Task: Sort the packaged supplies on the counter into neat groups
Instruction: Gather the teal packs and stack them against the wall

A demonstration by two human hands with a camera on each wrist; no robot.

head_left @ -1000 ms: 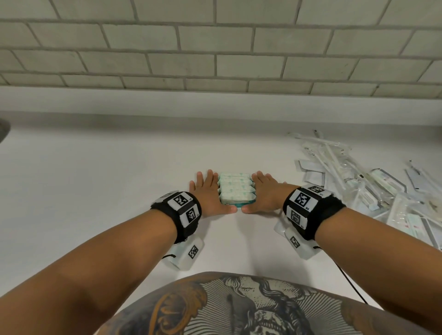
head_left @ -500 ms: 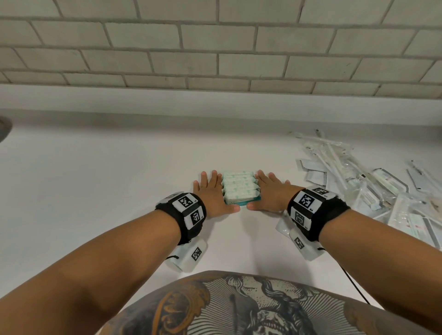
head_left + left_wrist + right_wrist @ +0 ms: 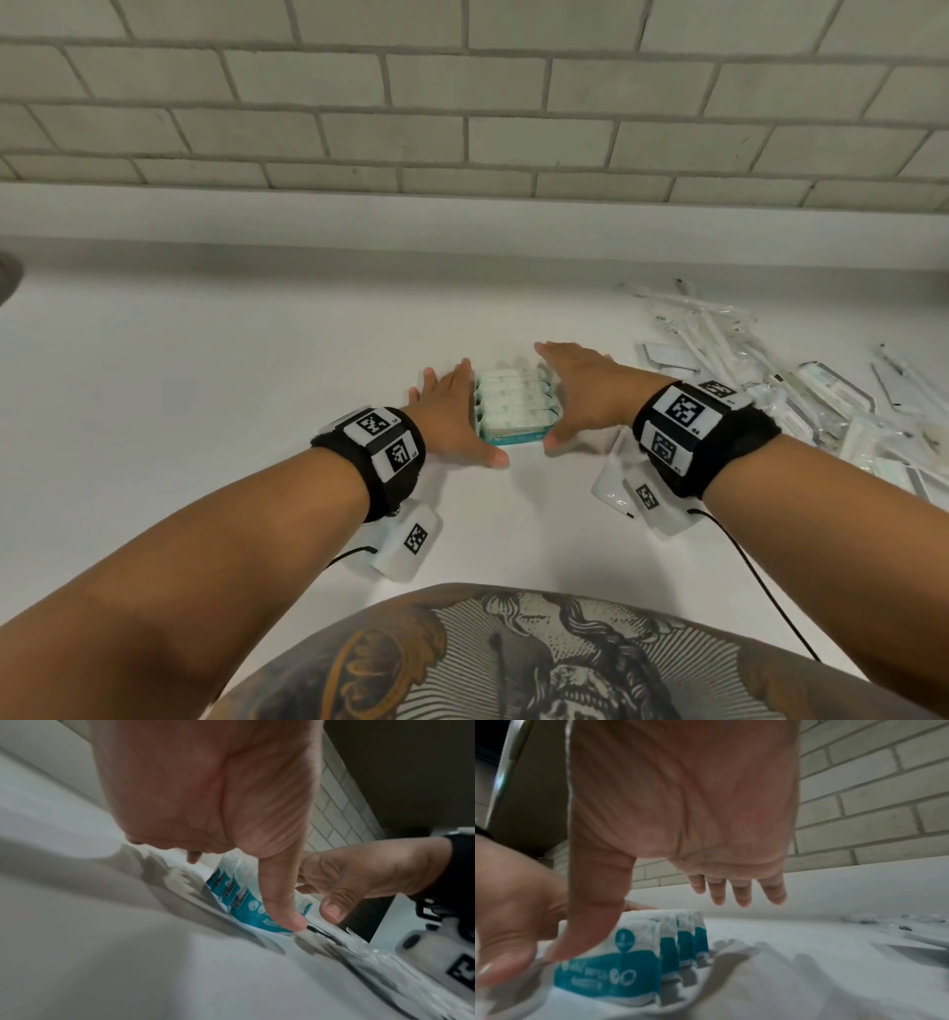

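Nothing was gripped by either hand: the left hand (image 3: 452, 416) was laid flat with straight fingers along the left side of a row of white-and-teal packets (image 3: 516, 408), its thumb stretched across toward the row's near end, and in the left wrist view the thumb tip was seen touching the nearest packet. The right hand (image 3: 585, 395) was spread, fingers extended, and was raised slightly beside the right side of the row; in the right wrist view its fingers (image 3: 741, 892) were seen in the air above the counter, and only the thumb was at the nearest packet's corner. The packets were lined up upright, one behind another, on the white counter (image 3: 205, 385) between the two hands. Further right, well apart, a loose heap of clear-wrapped supplies (image 3: 801, 385) was spread. A flat white pouch (image 3: 611, 478) was lain under the right wrist.
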